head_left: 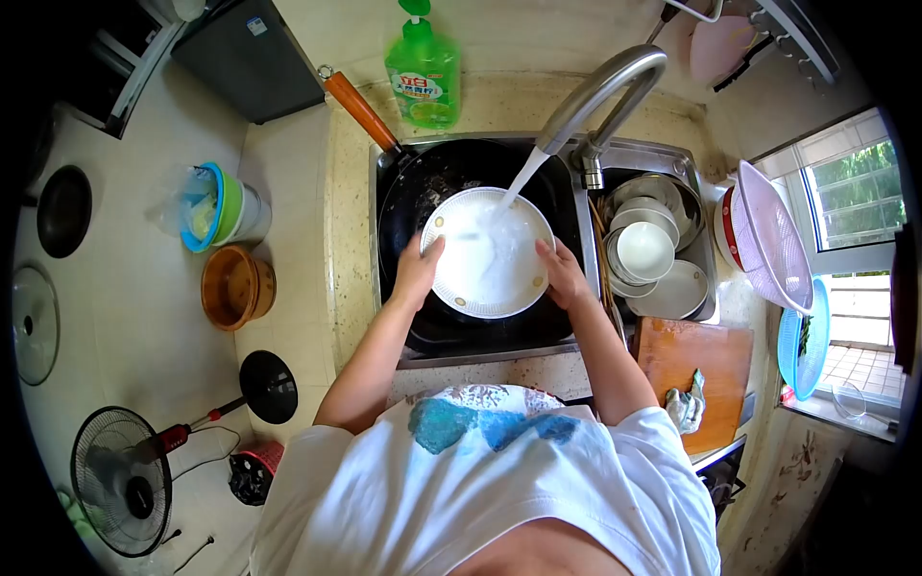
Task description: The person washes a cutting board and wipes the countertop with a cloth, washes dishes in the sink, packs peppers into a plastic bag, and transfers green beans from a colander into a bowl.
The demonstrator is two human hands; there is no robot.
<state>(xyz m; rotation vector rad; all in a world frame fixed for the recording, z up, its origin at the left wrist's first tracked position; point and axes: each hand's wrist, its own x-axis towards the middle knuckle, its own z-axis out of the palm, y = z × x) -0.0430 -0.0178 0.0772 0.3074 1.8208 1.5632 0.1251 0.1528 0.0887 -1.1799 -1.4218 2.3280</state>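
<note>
A white plate (485, 264) with a patterned rim is held over the left sink basin, and water from the tap (600, 91) runs onto it. My left hand (419, 272) grips the plate's left rim, thumb on top and the other fingers mostly hidden below. On the opposite rim my right hand (565, 273) is closed in the same way. Beneath the plate lies a dark wok (408, 206) with a wooden handle pointing to the back left.
White bowls (645, 252) and plates fill the right basin. A green soap bottle (423, 77) stands behind the sink. To the right are a wooden cutting board (687, 360) with a cloth (686, 403) and a pink colander (773, 240). A fan (123, 480) stands at the lower left.
</note>
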